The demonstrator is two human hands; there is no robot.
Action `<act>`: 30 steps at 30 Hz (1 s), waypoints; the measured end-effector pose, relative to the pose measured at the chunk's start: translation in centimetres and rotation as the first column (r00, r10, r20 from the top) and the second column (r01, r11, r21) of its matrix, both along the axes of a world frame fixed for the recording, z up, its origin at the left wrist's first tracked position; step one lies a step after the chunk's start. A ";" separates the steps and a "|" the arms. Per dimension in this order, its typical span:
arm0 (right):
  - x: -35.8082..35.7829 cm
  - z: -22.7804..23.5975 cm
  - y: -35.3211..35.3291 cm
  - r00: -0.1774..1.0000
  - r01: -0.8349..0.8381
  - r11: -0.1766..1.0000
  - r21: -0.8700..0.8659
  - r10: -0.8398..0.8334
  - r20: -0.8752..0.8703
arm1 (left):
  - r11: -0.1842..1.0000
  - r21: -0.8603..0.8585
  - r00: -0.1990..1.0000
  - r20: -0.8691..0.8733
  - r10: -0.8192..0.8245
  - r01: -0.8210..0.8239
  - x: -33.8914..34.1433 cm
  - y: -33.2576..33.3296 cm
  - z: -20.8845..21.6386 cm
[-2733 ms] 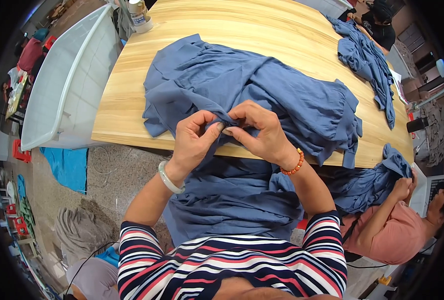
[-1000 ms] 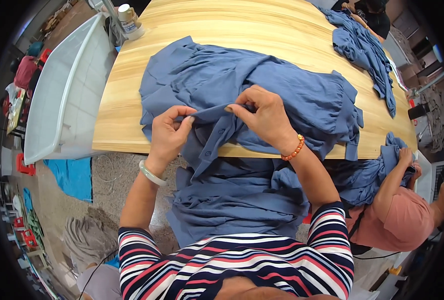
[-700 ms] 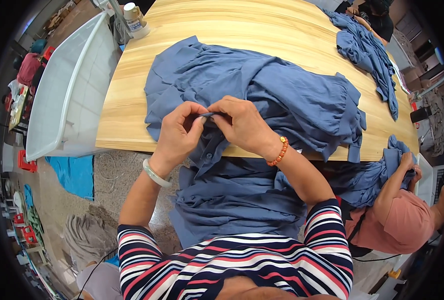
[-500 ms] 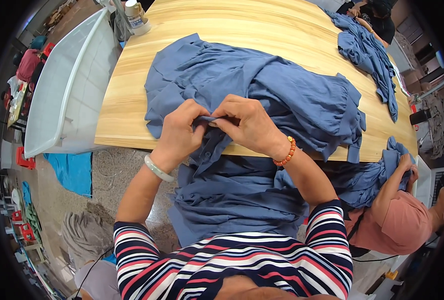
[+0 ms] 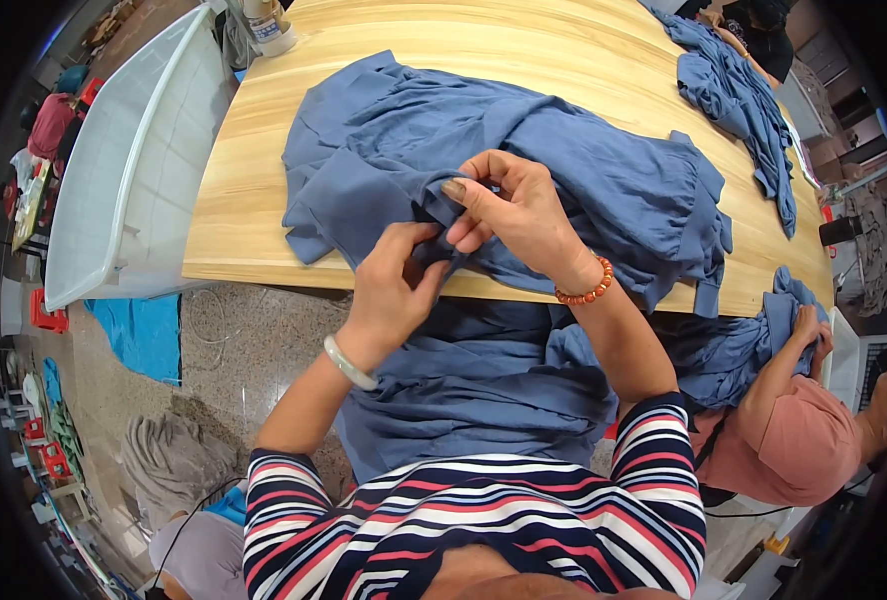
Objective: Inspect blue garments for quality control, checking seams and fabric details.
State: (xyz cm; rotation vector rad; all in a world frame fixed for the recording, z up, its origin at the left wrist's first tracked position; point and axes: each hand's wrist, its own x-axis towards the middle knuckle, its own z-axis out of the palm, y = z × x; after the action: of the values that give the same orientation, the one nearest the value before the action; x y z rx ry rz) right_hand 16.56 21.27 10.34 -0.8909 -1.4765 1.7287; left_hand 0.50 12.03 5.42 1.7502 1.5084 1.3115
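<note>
A blue shirt (image 5: 404, 130) with gathered cuffs lies rumpled along the near side of the table, its left end spread wide. My left hand (image 5: 396, 280), with a pale bangle at the wrist, grips a fold of it close to the table's edge. Just above and to the right, my right hand (image 5: 512, 205), wearing an orange bead bracelet, pinches the same fabric between thumb and fingers. The bit of cloth between the two hands is partly hidden by the fingers. More blue fabric (image 5: 484, 390) drapes over my lap below the table edge.
The wooden table (image 5: 254, 190) carries another blue garment (image 5: 734, 110) at the far right, by a person there. A big white tub (image 5: 129, 200) stands left of the table. On my right a co-worker in a pink top (image 5: 804, 440) handles blue cloth. Blue sheeting (image 5: 144, 335) covers some floor.
My right hand has moved up and right, away from the left, which has dropped slightly and shifted right. The shirt's edge between them has been turned, and buttons seen before are hidden.
</note>
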 end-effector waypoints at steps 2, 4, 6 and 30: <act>0.2 0.1 -0.1 0.999 -0.026 0.999 -0.039 0.025 -0.042 | 0.952 -0.272 0.984 0.144 -0.106 0.142 -0.9 1.0 -2.0; 0.3 -0.1 -0.2 0.999 -0.029 0.999 0.037 0.030 -0.018 | 0.914 -0.353 0.953 0.289 -0.094 0.197 -1.3 1.1 -3.1; 0.7 -0.5 -0.1 1.000 -0.001 0.993 0.116 -0.001 0.017 | 0.938 -0.235 0.917 0.368 -0.155 0.253 -1.2 0.9 -1.6; 1.3 -1.9 -1.6 0.984 -0.138 0.814 0.564 0.047 0.173 | 0.920 -0.189 0.839 0.501 -0.211 0.344 -1.7 0.7 0.3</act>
State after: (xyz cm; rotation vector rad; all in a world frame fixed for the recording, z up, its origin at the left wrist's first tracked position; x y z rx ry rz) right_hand 17.91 19.72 8.45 -0.6331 -2.0230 1.1668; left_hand -1.21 12.74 5.72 1.2904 1.0478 1.1982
